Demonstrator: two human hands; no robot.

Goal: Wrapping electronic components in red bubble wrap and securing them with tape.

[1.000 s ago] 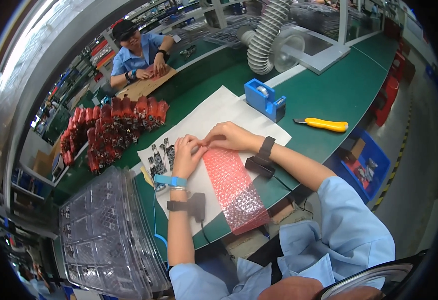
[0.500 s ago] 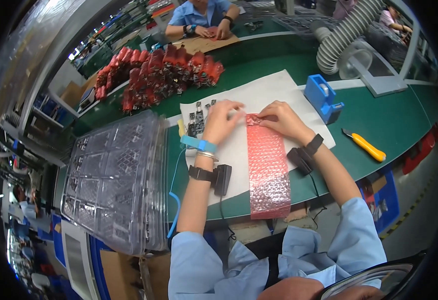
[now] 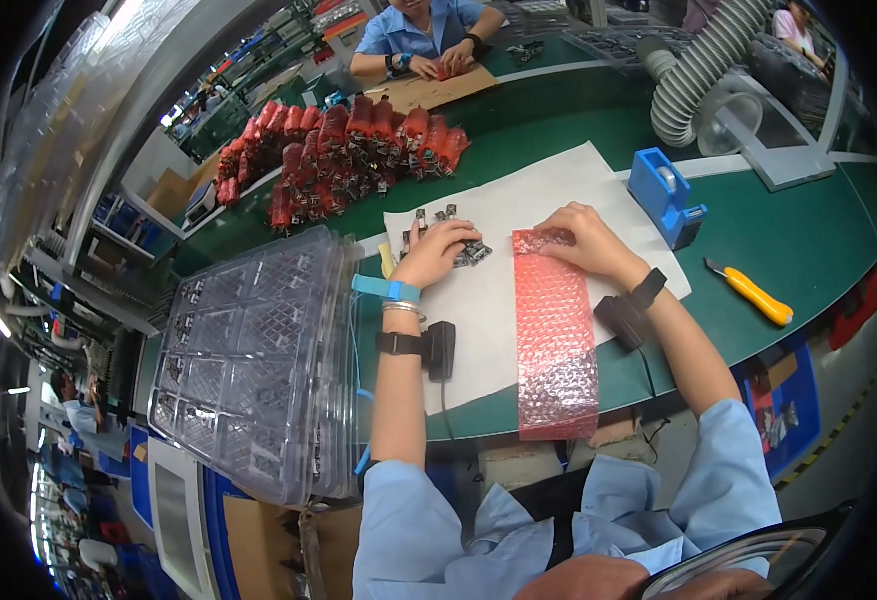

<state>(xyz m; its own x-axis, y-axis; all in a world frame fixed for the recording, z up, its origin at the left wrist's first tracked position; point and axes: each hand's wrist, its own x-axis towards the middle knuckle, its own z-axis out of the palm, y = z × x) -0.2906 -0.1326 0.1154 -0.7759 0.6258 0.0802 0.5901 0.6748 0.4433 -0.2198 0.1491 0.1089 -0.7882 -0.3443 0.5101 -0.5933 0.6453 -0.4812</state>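
A long strip of red bubble wrap (image 3: 555,330) lies over white paper (image 3: 478,355), its near end hanging past the table edge. My right hand (image 3: 586,242) is closed on the strip's far end, which looks slightly folded over. Just left of it, my left hand (image 3: 436,258) has its fingers bent over a small dark circuit board part (image 3: 474,253), gripping it close to the paper. Other small board parts (image 3: 420,218) lie on the paper behind that hand, partly hidden by it.
Clear plastic trays (image 3: 248,350) are stacked at left. Beyond the paper is a heap of red-wrapped parts (image 3: 343,150). A blue tape dispenser (image 3: 663,195) and a yellow-handled knife (image 3: 753,293) sit at right, near a grey hose (image 3: 703,75). A co-worker (image 3: 428,45) works opposite.
My left hand has moved from beside the strip's far end onto the board parts and has taken hold of one. My right hand remains at the strip's far end. The whole view has shifted slightly.
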